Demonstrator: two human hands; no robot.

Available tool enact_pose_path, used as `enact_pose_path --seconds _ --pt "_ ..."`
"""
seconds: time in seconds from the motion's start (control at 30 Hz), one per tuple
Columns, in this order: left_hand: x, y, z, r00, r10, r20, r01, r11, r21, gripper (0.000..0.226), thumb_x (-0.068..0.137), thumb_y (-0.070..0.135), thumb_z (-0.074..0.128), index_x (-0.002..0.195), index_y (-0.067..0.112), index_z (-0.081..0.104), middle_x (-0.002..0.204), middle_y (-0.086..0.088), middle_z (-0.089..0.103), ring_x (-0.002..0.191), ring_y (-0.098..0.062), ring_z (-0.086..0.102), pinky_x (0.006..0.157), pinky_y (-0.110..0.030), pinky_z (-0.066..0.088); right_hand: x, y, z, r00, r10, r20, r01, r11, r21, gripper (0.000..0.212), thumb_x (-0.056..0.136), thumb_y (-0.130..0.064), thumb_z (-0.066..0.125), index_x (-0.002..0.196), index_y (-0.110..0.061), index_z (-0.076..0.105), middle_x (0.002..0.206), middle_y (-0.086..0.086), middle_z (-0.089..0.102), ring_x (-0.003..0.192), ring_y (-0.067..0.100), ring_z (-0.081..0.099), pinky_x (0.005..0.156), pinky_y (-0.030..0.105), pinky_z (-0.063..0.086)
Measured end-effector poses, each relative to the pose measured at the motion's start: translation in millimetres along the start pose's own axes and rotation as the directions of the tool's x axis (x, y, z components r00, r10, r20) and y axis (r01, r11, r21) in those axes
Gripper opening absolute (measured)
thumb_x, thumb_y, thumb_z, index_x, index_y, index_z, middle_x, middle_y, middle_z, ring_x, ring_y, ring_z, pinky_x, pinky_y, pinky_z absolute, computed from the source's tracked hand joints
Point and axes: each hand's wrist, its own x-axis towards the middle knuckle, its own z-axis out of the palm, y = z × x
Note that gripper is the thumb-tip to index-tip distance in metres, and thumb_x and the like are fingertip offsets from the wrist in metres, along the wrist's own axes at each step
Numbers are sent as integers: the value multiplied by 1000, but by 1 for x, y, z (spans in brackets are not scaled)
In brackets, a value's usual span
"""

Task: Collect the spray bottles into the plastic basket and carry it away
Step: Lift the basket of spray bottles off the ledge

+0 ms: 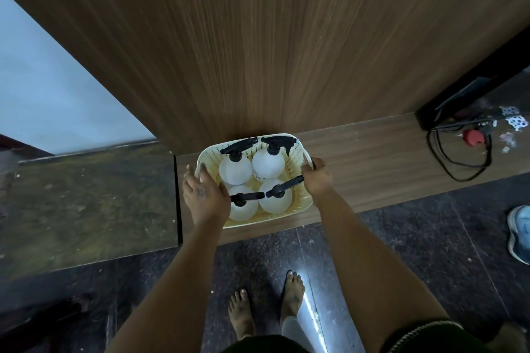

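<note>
On wooden ledge [372, 157]: cream perforated basket [301, 198].

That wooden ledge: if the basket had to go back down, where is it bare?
The ledge is bare between the basket and the black cable. Far right is cluttered: cable, red plug, paper scraps. Left of the basket, only a thin strip remains before the edge.

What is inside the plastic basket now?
Four white spray bottles with black trigger heads stand in the plastic basket. They cover most of its floor, and the left hand hides part of its left wall.
</note>
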Motion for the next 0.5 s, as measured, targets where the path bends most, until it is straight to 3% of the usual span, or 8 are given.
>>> enact_pose_path --seconds 0.1,0.17,0.23,0.3,0.37,0.5 --pt "-6 -5 3 980 -185 70 197 947 -255 63 96 11 45 150 3 14 155 -20 18 143 -39 21 113 -52 30 4 4 6 999 27 -16 -25 994 104 29 98 -26 45 114 -7 59 95 11 66 78 21 57 68 30 44" --pt "-4 -10 6 959 -273 75 282 891 -356 52 98 11 39 147 2 23 149 -19 28 138 -38 30 110 -51 33 6 5 7 999 51 -17 -48 986 158 26 99 -24 44 113 -9 60 83 2 63 67 13 52 58 26 41" --pt "3 -16 7 947 -318 50 314 876 -366 38 99 13 37 134 -1 42 135 -22 44 125 -39 45 102 -50 40 8 7 7 999 47 -13 -45 986 159 27 99 -18 40 114 -12 61 75 -5 56 61 8 47 53 21 36" --pt "9 -20 4 939 -342 47 334 867 -368 30 99 13 37 120 -3 53 116 -20 57 106 -36 55 83 -44 44 9 9 7 999 36 -18 -33 988 154 29 100 -16 38 114 -12 63 73 -7 52 60 7 45 52 21 35" --pt "9 -22 1 934 -351 63 347 857 -381 26 97 9 38 112 -2 57 103 -15 60 90 -30 55 70 -36 38 6 12 6 999 37 -34 -31 988 153 29 100 -17 38 113 -12 63 72 -7 51 61 7 44 52 20 34" --pt "1 -32 0 938 -341 69 338 847 -409 24 93 4 40 105 2 60 105 -16 64 90 -30 57 69 -34 39 -9 22 3 998 37 -49 -29 988 152 29 100 -18 39 114 -12 64 81 -1 55 64 6 46 53 19 35"
